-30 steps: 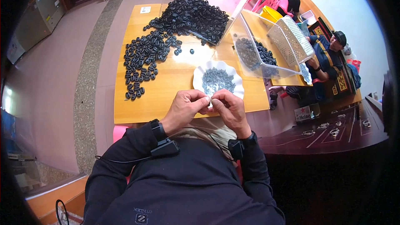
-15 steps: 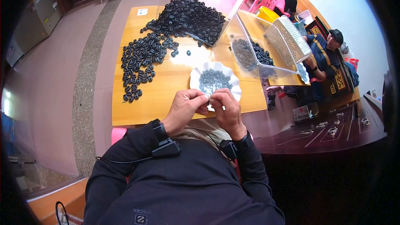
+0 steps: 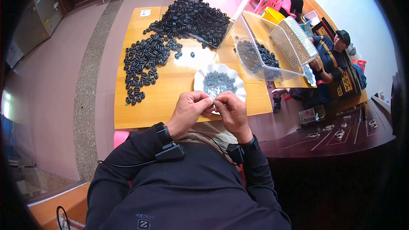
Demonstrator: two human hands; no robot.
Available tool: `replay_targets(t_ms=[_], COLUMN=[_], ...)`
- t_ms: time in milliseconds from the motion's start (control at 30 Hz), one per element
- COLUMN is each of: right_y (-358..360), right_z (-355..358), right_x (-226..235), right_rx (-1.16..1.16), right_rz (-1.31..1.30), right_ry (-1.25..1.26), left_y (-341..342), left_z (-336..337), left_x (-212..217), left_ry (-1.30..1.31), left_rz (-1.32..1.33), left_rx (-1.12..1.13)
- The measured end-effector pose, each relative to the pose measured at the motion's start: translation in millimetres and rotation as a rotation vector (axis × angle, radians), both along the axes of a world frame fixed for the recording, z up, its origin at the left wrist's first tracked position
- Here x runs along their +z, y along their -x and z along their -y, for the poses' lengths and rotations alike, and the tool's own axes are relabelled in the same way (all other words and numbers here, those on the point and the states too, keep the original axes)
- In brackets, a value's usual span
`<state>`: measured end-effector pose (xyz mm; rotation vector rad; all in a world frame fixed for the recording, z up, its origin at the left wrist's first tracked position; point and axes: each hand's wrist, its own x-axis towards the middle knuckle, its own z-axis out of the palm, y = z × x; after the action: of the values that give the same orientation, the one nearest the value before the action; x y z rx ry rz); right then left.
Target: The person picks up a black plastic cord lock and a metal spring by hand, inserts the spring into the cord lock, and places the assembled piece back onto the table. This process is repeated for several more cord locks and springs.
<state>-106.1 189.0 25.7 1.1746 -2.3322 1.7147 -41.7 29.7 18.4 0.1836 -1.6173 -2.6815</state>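
plate [image 3: 199, 79]: white; oval pieces [image 3: 147, 55]: black; small parts [image 3: 219, 81]: grey; tabletop [image 3: 168, 87]: yellow-brown

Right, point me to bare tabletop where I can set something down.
Wooden tabletop is bare between the loose black two-holed pieces and white scalloped plate, plus the near-left corner. Crowded: far side, under the black heap.

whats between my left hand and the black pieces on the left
Just bare tabletop between your left hand and those black pieces, in the head view.
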Motion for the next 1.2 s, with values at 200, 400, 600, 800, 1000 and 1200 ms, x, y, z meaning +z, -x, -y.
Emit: replay_targets(t_ms=[200,400,600,800,1000,1200], right_y=[0.7,1.8,2.8,4.3,2.0,-0.7], right_z=[-1.3,-4.9,-6.8,-9.5,-9.6,-9.0], right_x=[0.7,5.4,11.0,11.6,13.5,17.8], right_rx=[0.010,0.064,0.117,0.177,0.212,0.226], right_rz=[-0.024,-0.021,-0.031,0.068,0.165,0.194], right_ry=[-0.014,-0.024,-0.045,-0.025,0.008,-0.015], left_y=[-0.6,-1.0,-2.2,-1.8,-1.9,-1.9], left_z=[1.4,4.2,6.5,9.2,8.1,8.1], left_x=[1.8,0.6,1.5,1.1,-1.3,-1.9], left_ry=[0.037,-0.011,-0.074,-0.138,-0.125,-0.131], left_rz=[0.001,0.022,0.050,0.078,0.075,0.072], left_rx=[-0.019,-0.111,-0.150,-0.205,-0.218,-0.207])
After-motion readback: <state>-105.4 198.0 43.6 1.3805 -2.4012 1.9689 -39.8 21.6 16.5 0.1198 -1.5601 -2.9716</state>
